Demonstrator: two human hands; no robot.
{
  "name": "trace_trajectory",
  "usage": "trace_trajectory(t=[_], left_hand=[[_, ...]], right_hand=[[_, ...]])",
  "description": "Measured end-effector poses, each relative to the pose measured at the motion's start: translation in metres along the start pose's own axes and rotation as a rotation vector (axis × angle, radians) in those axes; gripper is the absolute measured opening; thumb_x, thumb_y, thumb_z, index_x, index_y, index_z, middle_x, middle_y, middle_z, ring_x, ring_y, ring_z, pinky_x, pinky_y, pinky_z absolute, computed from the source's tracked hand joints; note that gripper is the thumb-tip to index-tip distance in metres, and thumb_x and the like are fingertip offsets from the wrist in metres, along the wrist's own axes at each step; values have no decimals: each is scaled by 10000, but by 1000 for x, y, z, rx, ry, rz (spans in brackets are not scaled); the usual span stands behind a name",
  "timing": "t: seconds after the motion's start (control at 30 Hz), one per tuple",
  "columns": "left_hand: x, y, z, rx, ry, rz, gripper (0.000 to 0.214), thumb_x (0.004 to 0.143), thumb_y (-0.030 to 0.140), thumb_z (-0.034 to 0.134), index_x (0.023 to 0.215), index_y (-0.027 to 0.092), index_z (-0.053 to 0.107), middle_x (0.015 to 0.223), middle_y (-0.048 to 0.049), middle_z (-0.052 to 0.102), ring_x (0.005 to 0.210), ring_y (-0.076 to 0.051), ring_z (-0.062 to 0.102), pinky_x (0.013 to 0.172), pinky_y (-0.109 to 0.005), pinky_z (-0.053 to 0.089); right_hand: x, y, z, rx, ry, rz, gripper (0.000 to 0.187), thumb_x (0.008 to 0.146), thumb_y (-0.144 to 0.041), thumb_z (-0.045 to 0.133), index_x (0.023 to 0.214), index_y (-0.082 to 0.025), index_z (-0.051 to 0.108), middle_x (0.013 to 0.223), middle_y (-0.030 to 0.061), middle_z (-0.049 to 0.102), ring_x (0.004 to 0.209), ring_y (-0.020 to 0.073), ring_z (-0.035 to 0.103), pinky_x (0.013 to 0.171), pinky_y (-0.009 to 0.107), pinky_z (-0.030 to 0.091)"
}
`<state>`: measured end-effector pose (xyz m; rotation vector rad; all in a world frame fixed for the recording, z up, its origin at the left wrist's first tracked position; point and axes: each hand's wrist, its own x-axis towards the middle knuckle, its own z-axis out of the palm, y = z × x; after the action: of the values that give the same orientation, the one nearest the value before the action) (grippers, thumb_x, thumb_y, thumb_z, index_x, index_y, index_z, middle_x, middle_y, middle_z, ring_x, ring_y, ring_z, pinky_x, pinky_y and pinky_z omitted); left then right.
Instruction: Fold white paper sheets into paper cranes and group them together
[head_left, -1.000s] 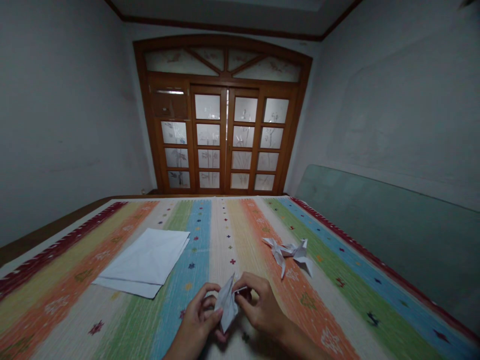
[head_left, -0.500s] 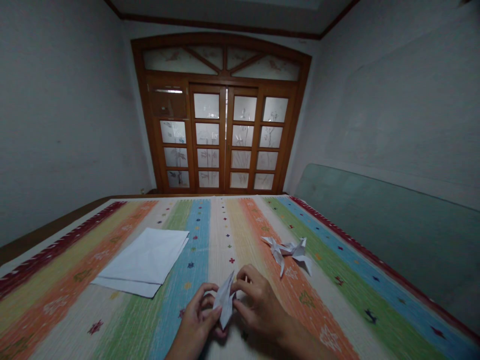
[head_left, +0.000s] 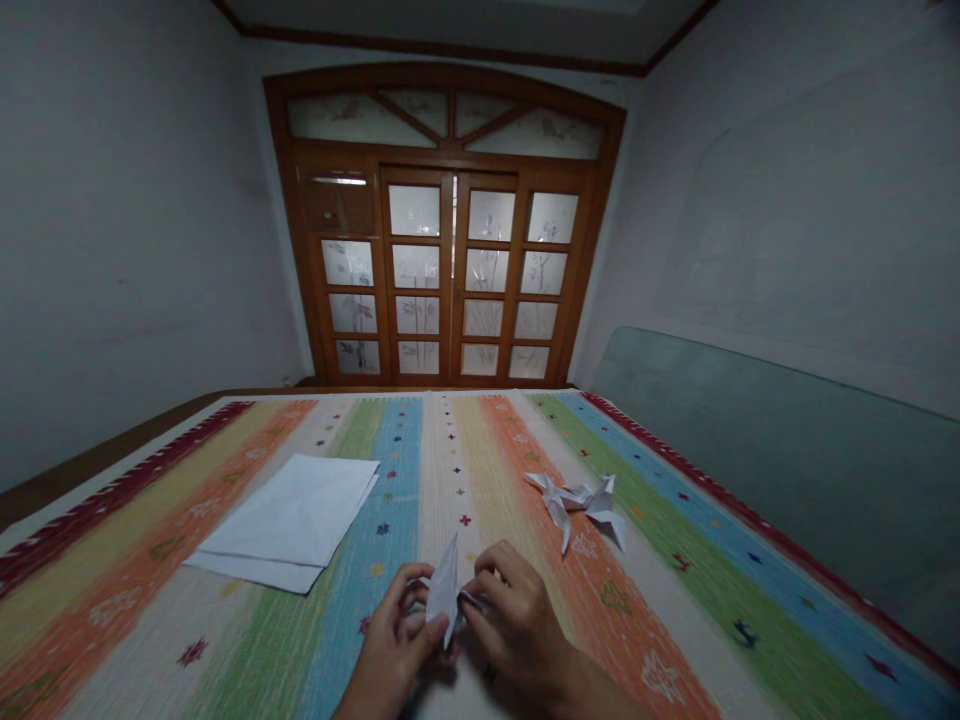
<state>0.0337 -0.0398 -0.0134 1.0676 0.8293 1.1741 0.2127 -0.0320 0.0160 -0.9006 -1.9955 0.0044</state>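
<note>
A narrow, pointed piece of folded white paper (head_left: 444, 590) stands upright between my hands, close to the table's near side. My left hand (head_left: 401, 635) grips it from the left, thumb across its lower part. On the other side my right hand (head_left: 514, 605) pinches a flap of the same paper between thumb and fingers, pulled a little to the right. Part of the paper is hidden behind the fingers. Farther right lie folded white paper figures (head_left: 581, 502) with pointed ends, touching or overlapping; I cannot tell how many.
A small stack of white paper sheets (head_left: 292, 520) lies on the left of the striped tablecloth (head_left: 465, 440). Along the right side runs a pale green panel (head_left: 750, 440). Behind the table stands a wooden door (head_left: 450, 270) with glass panes.
The folded paper has turned so its tip leans less to the right. My right hand has drawn a flap outward to the right. My left hand stays nearly in place.
</note>
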Motion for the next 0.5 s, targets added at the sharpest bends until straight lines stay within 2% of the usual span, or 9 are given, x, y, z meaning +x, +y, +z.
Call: trace_trajectory(t=[0.1,0.23,0.37,0.5], left_hand=[[-1,3,2,26,39,24,633,652,545,886,1094,240,552,989,-41,684,595,-167,695,513,-268,575],[0,12,5,32,137,9,660,568,519,928,1041,234,568,927,-30,704,628,-193,710,504,-266,585],[2,18,6,64,162,9,609,571,487,921,1017,211,612,843,-9,693,620,-190,705,509,-260,585],[2,21,6,53,188,5,580,559,421,929,998,200,622,828,-1,663,619,-183,694,508,-253,578]], right_hand=[[-2,-4,2,75,17,41,133,833,-88,599,822,-191,682,790,66,602,712,206,576,609,313,456],[0,-7,3,240,-11,140,142,861,-114,601,876,-184,724,831,75,625,761,205,619,666,315,503],[4,-5,5,405,-46,309,138,903,-194,626,839,-189,748,824,61,638,726,181,627,638,285,501],[6,-1,8,508,-14,404,127,876,-238,686,776,-191,749,805,49,635,713,174,629,621,270,502]])
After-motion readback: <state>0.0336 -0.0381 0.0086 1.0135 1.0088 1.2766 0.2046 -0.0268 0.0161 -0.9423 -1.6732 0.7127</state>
